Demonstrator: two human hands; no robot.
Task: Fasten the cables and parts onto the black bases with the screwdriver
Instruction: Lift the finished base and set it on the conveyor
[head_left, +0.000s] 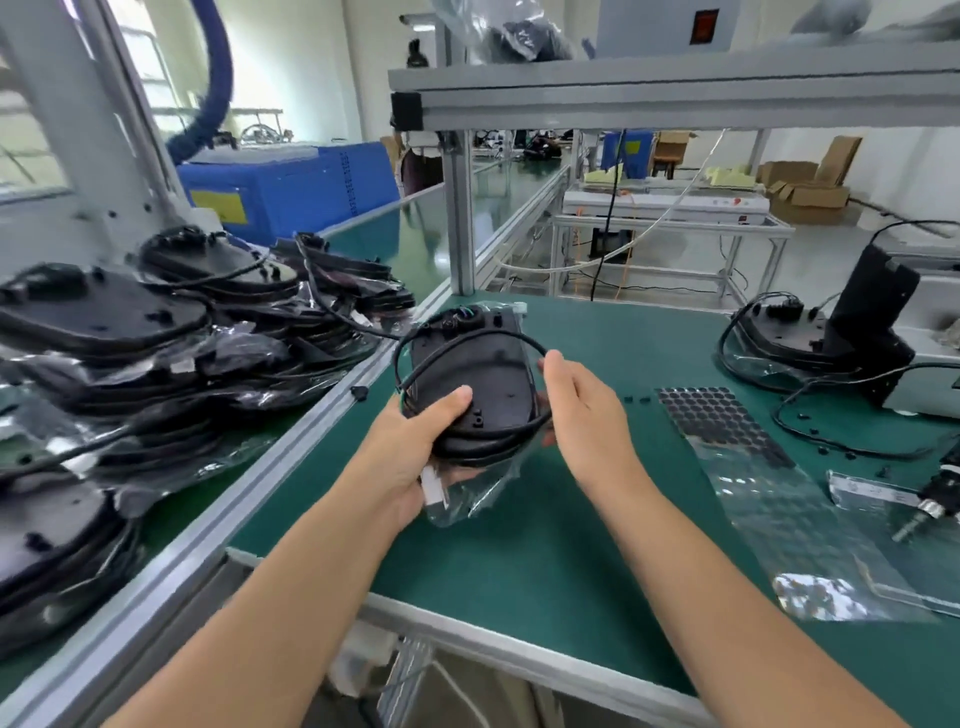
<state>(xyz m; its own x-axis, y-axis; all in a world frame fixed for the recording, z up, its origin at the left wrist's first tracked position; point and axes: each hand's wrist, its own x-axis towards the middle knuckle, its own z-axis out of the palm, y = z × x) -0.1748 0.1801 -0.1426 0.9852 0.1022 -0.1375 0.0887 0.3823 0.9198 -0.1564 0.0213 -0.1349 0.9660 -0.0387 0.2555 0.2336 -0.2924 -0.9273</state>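
I hold a black base (475, 376) above the green table, half out of its clear plastic bag (470, 491). A black cable (470, 340) loops over the base's top. My left hand (415, 441) grips the base's near left edge, thumb on top and fingers underneath. My right hand (582, 405) holds its right edge, with the fingers curled behind the base and the cable. The electric screwdriver (930, 506) lies at the table's right edge, apart from both hands.
Several bagged black bases with cables (156, 332) are piled on the conveyor to my left. A sheet of black round pads (722, 421) lies on clear film to the right. Another base (774, 332) sits by a black fixture (872, 317) at the far right. Small black screws (636, 400) dot the mat.
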